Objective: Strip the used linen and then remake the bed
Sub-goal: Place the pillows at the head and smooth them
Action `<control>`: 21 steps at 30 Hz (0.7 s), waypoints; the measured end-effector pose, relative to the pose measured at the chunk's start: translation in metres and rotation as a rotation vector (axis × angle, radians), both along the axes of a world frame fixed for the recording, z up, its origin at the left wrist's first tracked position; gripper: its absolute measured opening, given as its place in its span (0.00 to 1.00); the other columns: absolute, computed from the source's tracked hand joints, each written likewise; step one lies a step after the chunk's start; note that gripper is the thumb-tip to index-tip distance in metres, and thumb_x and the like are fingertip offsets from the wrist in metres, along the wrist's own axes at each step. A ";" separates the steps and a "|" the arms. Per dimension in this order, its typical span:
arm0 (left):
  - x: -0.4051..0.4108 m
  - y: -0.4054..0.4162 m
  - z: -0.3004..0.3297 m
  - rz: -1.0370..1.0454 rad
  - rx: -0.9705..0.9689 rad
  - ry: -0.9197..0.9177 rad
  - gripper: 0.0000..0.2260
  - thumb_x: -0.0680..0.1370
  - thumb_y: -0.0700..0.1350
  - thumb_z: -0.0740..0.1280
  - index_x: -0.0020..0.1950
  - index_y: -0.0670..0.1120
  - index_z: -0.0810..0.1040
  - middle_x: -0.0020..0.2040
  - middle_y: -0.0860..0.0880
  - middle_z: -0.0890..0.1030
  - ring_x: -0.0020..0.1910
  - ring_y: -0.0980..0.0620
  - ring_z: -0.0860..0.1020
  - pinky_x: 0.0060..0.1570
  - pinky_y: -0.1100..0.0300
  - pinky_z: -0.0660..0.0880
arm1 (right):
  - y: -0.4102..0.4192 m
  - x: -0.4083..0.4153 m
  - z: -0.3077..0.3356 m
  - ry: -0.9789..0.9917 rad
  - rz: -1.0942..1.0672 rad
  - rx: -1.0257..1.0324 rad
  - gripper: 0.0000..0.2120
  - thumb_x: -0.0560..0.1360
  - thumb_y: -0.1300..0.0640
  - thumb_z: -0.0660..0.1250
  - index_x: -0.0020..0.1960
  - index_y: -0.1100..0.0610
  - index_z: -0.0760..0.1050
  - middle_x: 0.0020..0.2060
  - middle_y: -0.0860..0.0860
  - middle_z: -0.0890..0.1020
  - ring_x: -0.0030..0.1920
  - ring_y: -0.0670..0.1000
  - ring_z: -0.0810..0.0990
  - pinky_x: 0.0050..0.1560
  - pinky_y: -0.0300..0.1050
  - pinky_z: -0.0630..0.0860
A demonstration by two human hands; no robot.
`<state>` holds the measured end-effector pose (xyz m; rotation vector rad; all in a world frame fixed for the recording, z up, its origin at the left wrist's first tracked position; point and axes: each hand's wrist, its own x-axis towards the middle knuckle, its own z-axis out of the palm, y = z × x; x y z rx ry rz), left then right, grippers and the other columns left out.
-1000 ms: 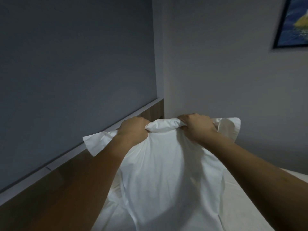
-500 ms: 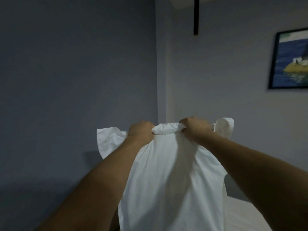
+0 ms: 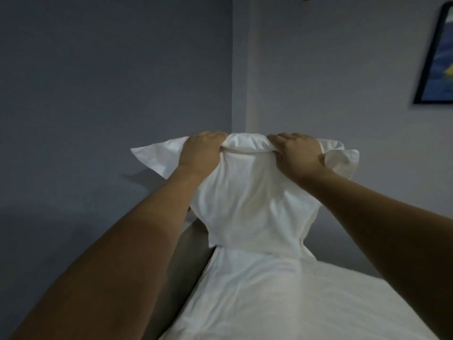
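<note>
A white pillow in its pillowcase (image 3: 255,200) stands on end in front of me, its lower end touching the white-sheeted bed (image 3: 282,298). My left hand (image 3: 201,150) grips the top edge of the pillowcase left of centre. My right hand (image 3: 297,153) grips the same edge right of centre. Loose cloth corners stick out to the left and right past both hands. The cloth between my hands is bunched into a roll.
Grey walls meet in a corner (image 3: 232,69) straight ahead. A framed picture (image 3: 438,60) hangs on the right wall. The brown headboard ledge (image 3: 186,253) runs along the bed's left side below the left wall.
The pillow has come down from mid-air until its lower end rests on the bed. My view has tilted down, so the bed fills the bottom. Both hands kept their grip.
</note>
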<state>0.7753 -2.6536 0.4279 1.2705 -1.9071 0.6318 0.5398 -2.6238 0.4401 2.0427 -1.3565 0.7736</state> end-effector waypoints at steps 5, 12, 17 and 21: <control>0.012 -0.010 -0.111 0.031 0.427 0.001 0.21 0.79 0.40 0.60 0.72 0.49 0.71 0.69 0.46 0.74 0.67 0.44 0.72 0.67 0.50 0.68 | -0.015 0.017 -0.120 -0.034 -0.020 0.287 0.18 0.73 0.60 0.63 0.62 0.53 0.76 0.54 0.54 0.82 0.52 0.60 0.80 0.49 0.48 0.74; 0.019 -0.032 -0.232 0.036 0.909 -0.311 0.38 0.72 0.53 0.69 0.79 0.54 0.54 0.77 0.51 0.59 0.75 0.46 0.60 0.75 0.46 0.54 | -0.023 0.022 -0.241 0.082 -0.027 0.550 0.15 0.75 0.56 0.61 0.62 0.50 0.73 0.57 0.50 0.80 0.55 0.57 0.79 0.51 0.48 0.75; 0.010 -0.041 -0.274 0.053 1.039 -0.194 0.25 0.71 0.46 0.72 0.65 0.43 0.71 0.64 0.45 0.75 0.61 0.44 0.74 0.60 0.52 0.73 | -0.027 0.038 -0.265 0.167 -0.069 0.653 0.21 0.77 0.52 0.62 0.69 0.51 0.64 0.65 0.52 0.73 0.63 0.57 0.73 0.63 0.50 0.67; -0.007 -0.042 -0.288 0.033 1.096 -0.207 0.18 0.73 0.44 0.69 0.62 0.45 0.75 0.59 0.46 0.78 0.57 0.45 0.77 0.58 0.53 0.75 | -0.025 0.032 -0.276 0.172 -0.315 0.841 0.37 0.70 0.41 0.71 0.72 0.52 0.57 0.67 0.55 0.68 0.67 0.59 0.68 0.66 0.55 0.64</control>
